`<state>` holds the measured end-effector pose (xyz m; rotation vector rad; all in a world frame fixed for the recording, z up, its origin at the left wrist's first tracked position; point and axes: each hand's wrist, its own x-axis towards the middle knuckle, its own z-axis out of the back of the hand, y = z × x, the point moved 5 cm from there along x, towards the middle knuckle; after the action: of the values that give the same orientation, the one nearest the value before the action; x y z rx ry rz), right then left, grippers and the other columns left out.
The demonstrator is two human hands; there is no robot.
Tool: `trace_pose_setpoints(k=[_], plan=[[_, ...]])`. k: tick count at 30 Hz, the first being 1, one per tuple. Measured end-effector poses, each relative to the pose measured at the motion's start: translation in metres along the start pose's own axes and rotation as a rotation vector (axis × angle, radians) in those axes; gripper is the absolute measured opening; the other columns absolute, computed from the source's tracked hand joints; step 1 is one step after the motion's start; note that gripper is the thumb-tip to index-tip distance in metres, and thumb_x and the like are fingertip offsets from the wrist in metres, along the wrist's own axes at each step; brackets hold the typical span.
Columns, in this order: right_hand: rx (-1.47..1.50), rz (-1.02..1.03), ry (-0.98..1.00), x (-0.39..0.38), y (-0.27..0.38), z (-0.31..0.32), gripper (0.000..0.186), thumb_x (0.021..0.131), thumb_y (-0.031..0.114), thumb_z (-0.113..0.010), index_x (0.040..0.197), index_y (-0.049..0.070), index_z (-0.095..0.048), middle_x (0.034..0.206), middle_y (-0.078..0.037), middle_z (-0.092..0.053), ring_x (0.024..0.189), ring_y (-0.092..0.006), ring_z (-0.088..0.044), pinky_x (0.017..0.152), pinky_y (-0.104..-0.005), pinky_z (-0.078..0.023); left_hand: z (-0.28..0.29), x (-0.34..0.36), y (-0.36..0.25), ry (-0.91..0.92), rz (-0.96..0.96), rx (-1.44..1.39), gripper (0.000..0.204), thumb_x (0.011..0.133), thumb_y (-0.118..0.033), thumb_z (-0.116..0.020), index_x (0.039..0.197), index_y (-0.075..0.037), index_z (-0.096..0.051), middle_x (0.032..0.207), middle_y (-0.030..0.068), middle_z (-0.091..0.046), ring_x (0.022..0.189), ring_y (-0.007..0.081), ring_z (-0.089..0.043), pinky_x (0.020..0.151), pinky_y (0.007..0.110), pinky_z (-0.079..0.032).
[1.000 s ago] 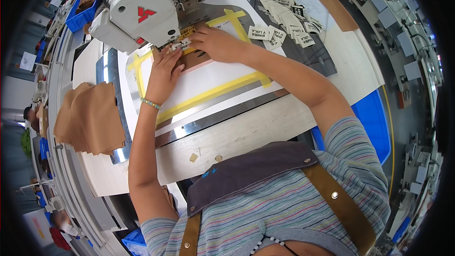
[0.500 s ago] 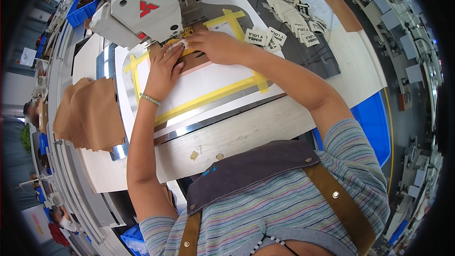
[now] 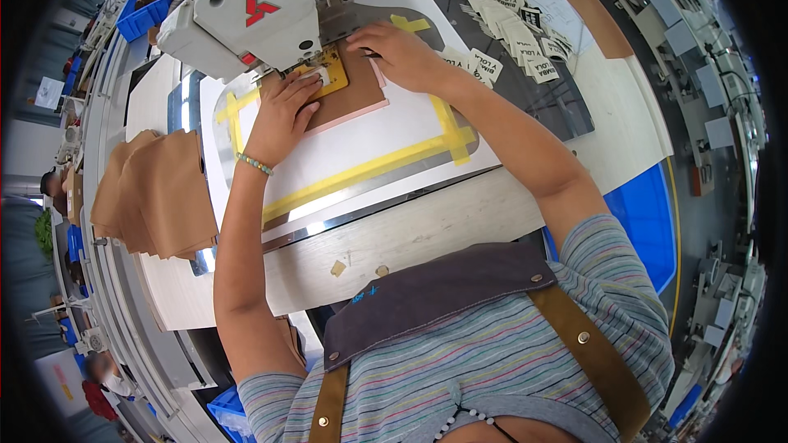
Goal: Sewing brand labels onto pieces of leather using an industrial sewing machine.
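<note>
The left hand [image 3: 283, 115] is open, with its fingers straight and close together, and it lies flat on a brown, flat panel with pink edges [image 3: 361, 100], which is placed below the white sewing machine head with a red mark [image 3: 254, 12]. The fingertips of this hand reach a small white piece [image 3: 324, 75] on the bright yellow flat plate [image 3: 338, 74], and this plate rests upon the brown panel. The right hand [image 3: 402, 56] has its fingers bent, and their tips are at the far right part of the panel, just beside the yellow plate; I cannot tell whether they grip something. On the left wrist there is a bracelet of small coloured beads [image 3: 254, 164]. Under the panel lies a large white sheet [image 3: 345, 143], and strips of yellow tape [image 3: 361, 169] run along its near part and at its sides. Right of the sheet, on a dark glossy board [image 3: 546, 107], there is a loose pile of white labels with black print [image 3: 513, 33], and some further labels [image 3: 486, 67] lie near the right wrist. At the left side, a stack of brown flat pieces [image 3: 156, 197] lies on the pale wooden table [image 3: 427, 238]. Beyond the right elbow stands a blue plastic bin [image 3: 644, 226].
</note>
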<state>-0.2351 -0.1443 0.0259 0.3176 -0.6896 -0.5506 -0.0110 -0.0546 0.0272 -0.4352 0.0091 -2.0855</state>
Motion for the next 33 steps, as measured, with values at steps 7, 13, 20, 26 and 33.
trace_pose_setpoints(k=[7, 13, 20, 26, 33], plan=[[-0.01, 0.026, -0.018, -0.002, 0.002, -0.002, 0.035, 0.091, -0.003, -0.06, 0.123, 0.003, -0.071, 0.133, -0.01, -0.068, 0.13, -0.0321, -0.057, 0.113, -0.0429, -0.048, 0.002, 0.003, -0.002, 0.021, -0.018, -0.01, 0.036, 0.1, -0.008, -0.063, 0.135, -0.002, -0.068, 0.144, 0.011, -0.066, 0.141, 0.0371, -0.051, 0.119, 0.047, -0.039], [-0.033, -0.004, 0.008, -0.001, 0.005, -0.002, 0.036, 0.092, -0.002, -0.058, 0.124, 0.004, -0.072, 0.134, -0.012, -0.068, 0.133, -0.0324, -0.056, 0.115, -0.0454, -0.044, -0.003, 0.007, 0.006, -0.044, -0.012, -0.041, 0.033, 0.101, -0.013, -0.064, 0.133, -0.007, -0.07, 0.141, 0.0087, -0.068, 0.139, 0.0341, -0.054, 0.117, 0.047, -0.038], [-0.032, -0.031, 0.029, -0.003, 0.003, 0.001, 0.036, 0.093, -0.003, -0.058, 0.125, 0.005, -0.071, 0.137, -0.012, -0.067, 0.135, -0.0326, -0.055, 0.116, -0.0456, -0.044, -0.002, 0.017, 0.013, -0.01, 0.102, -0.057, 0.033, 0.103, -0.01, -0.06, 0.135, -0.002, -0.068, 0.142, 0.0151, -0.066, 0.127, 0.0349, -0.058, 0.11, 0.044, -0.041], [-0.024, -0.026, 0.022, -0.005, 0.003, 0.001, 0.038, 0.093, -0.002, -0.057, 0.128, 0.006, -0.07, 0.138, -0.012, -0.066, 0.138, -0.0318, -0.053, 0.118, -0.0452, -0.042, 0.003, -0.007, 0.046, -0.18, 0.31, -0.145, 0.036, 0.102, -0.018, -0.064, 0.134, -0.001, -0.068, 0.141, 0.0199, -0.065, 0.129, 0.0391, -0.057, 0.111, 0.046, -0.045], [-0.033, -0.055, 0.122, -0.005, 0.02, 0.002, 0.039, 0.095, -0.001, -0.057, 0.131, 0.008, -0.069, 0.145, -0.01, -0.062, 0.143, -0.0295, -0.049, 0.123, -0.0457, -0.035, -0.01, -0.057, 0.064, -0.128, 0.427, 0.262, 0.048, 0.103, -0.035, -0.065, 0.14, -0.004, -0.066, 0.152, 0.0213, -0.057, 0.141, 0.0438, -0.049, 0.116, 0.052, -0.041]])
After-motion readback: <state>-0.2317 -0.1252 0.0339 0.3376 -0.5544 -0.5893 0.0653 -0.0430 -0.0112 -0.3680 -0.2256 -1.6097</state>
